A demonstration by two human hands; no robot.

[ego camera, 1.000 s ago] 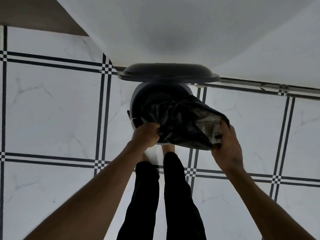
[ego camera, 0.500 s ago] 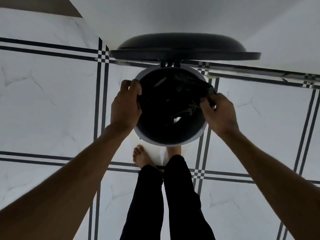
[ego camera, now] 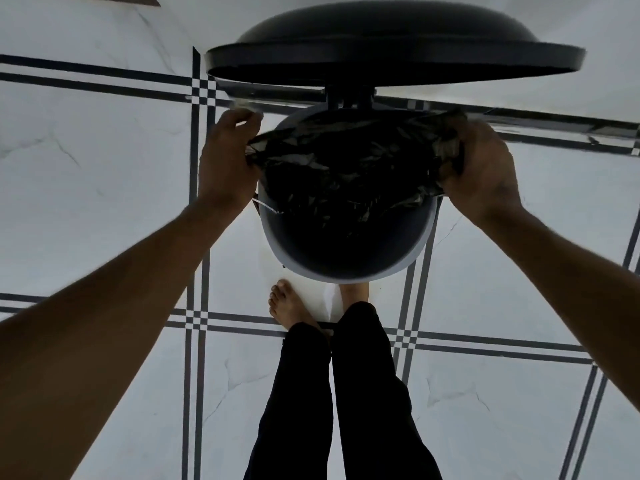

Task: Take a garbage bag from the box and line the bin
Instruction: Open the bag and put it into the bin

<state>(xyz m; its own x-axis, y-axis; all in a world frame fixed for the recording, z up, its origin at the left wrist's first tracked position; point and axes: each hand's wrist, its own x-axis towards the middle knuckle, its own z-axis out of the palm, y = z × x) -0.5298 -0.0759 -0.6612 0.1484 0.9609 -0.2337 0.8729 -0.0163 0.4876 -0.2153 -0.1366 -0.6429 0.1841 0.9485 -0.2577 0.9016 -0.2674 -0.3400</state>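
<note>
A black garbage bag (ego camera: 346, 161) stretches across the far half of the round bin (ego camera: 346, 268), from about 9 o'clock to 3 o'clock of its opening. The plastic is thin, glossy and heavily crinkled, catching grey highlights along its folds; its near edge sags in a ragged line inside the bin, and the deeper part is too dark to make out. The bin has a pale rim and a black interior. Its dark domed lid (ego camera: 391, 50) stands raised at 12 o'clock on a hinge.

The left hand (ego camera: 225, 157) grips the bag's edge at the bin's 9 o'clock side, fingers curled over the plastic and the thumb pinching it. The right hand (ego camera: 481, 171) holds the opposite edge at 3 o'clock, fingers wrapped round a bunched wad of the bag. Between the two hands the plastic is pulled taut.

At 6 o'clock of the bin stand bare feet (ego camera: 287, 303) and dark trouser legs (ego camera: 346, 393) on a white marble-look floor (ego camera: 86, 140) with dark double lines.
</note>
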